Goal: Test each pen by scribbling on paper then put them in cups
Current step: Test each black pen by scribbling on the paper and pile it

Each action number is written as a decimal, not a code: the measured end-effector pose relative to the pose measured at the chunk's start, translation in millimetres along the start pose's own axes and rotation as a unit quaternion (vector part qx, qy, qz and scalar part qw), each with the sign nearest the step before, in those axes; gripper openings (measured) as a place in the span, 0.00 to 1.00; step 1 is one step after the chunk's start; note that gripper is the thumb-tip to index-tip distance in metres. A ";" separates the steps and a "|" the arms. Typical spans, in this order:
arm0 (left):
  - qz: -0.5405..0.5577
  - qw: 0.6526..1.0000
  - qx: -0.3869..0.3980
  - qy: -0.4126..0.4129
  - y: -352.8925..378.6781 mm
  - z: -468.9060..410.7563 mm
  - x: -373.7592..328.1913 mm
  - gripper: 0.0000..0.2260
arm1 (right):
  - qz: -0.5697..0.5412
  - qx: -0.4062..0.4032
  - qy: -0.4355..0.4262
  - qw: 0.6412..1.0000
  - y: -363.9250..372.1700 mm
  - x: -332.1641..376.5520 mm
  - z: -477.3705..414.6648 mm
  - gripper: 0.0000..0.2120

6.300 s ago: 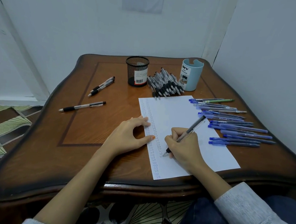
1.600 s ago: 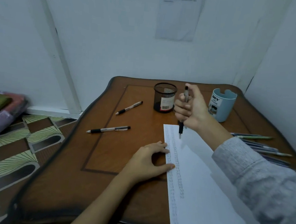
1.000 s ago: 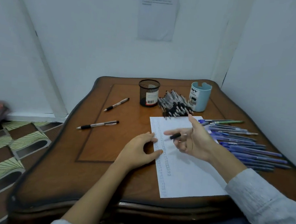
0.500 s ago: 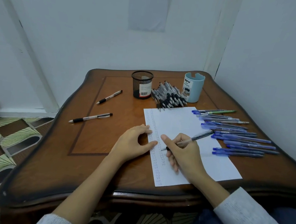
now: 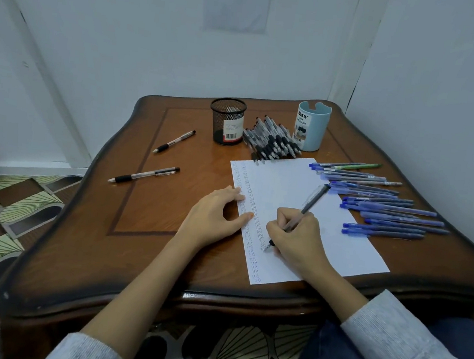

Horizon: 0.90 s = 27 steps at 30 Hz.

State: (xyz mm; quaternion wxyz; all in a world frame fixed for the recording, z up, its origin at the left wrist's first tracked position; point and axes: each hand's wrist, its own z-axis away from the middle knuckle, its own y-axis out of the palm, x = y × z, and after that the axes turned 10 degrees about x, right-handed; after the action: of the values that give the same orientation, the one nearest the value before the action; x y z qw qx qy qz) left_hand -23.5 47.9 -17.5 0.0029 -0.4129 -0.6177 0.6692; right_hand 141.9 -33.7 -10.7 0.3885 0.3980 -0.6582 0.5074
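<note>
Cups: 2, namely 1 black mesh cup point(image 5: 227, 122) and 1 light blue cup point(image 5: 311, 127). Paper sheet point(image 5: 287, 190) on the table point(image 5: 143, 242): 1. Wall sheet point(image 5: 236, 4): 1. Loose black-grip pens point(image 5: 143, 174), left side: 2. Green pen point(image 5: 360, 165): 1. Grey pen point(image 5: 312, 199) held by the right hand point(image 5: 296, 240): 1. Blue pens point(image 5: 385, 216), right-side row: over a dozen, overlap blocks an exact count. Black pen pile point(image 5: 271, 145) between the cups: too dense to count.

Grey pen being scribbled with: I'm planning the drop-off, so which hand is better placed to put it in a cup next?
Right. The right hand already grips the slim grey pen, tip on the white paper sheet, while the left hand rests on the sheet's edge, steadying it.
</note>
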 end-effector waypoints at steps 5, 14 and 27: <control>-0.001 1.000 -0.001 -0.001 0.0 0.0 -0.8 0.22 | 0.006 0.003 -0.004 1.000 3.1 -0.7 -1.1 0.19; -0.006 1.000 0.008 -0.005 -1.1 0.9 -2.3 0.23 | 0.012 0.006 -0.005 1.000 2.6 1.7 -0.8 0.19; -0.001 1.000 0.008 -0.005 -1.5 1.5 -3.4 0.22 | 0.020 0.012 -0.009 1.000 0.8 2.9 -0.6 0.16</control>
State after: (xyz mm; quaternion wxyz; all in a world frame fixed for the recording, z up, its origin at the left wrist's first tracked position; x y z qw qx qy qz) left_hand -22.8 45.3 -14.5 0.0039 -0.4088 -0.6130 0.6761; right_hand 140.1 -33.4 -8.2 0.3677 0.3943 -0.6634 0.5189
